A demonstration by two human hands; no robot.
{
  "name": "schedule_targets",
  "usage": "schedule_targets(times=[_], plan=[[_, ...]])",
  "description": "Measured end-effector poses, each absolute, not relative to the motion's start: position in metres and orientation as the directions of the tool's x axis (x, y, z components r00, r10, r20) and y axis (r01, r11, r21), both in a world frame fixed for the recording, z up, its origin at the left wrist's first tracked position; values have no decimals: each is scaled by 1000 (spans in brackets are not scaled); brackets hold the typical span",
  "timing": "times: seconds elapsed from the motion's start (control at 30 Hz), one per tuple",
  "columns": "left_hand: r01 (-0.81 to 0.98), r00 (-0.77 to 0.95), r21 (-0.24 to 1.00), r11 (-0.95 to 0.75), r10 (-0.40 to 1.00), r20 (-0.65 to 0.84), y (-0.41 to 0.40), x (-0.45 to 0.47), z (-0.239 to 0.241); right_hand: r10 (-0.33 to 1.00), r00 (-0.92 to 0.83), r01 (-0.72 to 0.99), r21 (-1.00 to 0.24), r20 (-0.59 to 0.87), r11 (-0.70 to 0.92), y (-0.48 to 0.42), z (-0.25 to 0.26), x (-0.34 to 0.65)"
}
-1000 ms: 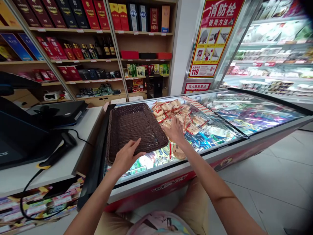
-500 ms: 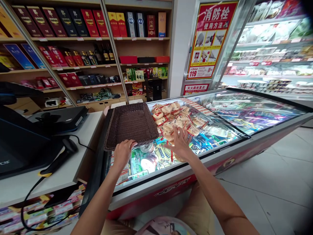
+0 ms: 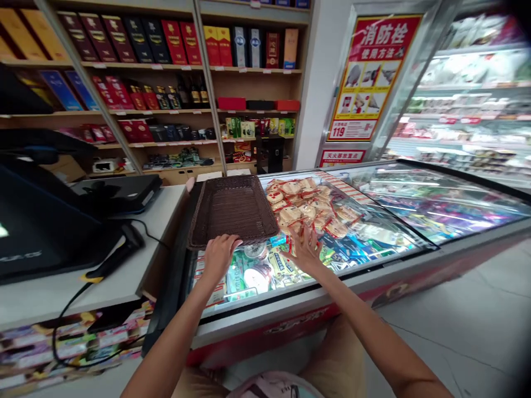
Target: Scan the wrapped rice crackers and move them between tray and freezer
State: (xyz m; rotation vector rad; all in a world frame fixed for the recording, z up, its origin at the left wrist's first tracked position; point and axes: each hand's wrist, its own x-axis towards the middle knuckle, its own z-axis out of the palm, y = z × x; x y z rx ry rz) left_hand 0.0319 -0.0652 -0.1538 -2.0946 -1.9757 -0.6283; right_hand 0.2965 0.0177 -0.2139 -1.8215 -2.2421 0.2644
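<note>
Clamping the near rim of the brown wicker basket w/ L hand; R hand fingers apart by bagged flatbreads. Both on glass-top chest freezer, white counter at L, stocked wall shelves & hydrant poster behind.

The brown basket has been pushed back from the freezer's near edge, its near rim now grasped by the left hand; the right hand, fingers spread, has been brought to the near side of the packets.
</note>
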Motion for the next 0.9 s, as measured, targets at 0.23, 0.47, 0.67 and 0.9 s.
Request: schedule_targets(times=[0.23,0.47,0.67,0.9], plan=[[975,-140,223,16,823,550,-92,-7,-139,927,-185,921,-271,327,279,20,-235,286],[822,-565,319,472,604,562,-149,-134,-119,869,-170,891,-303,466,337,7,-229,292],[758,-644,366,540,530,551,-166,-164,-125,813,-215,789,-395,541,471,9,-205,281],[827,-485,546,136,665,568,-129,-61,-83,749,-293,432,-616,594,658,3,-151,249]])
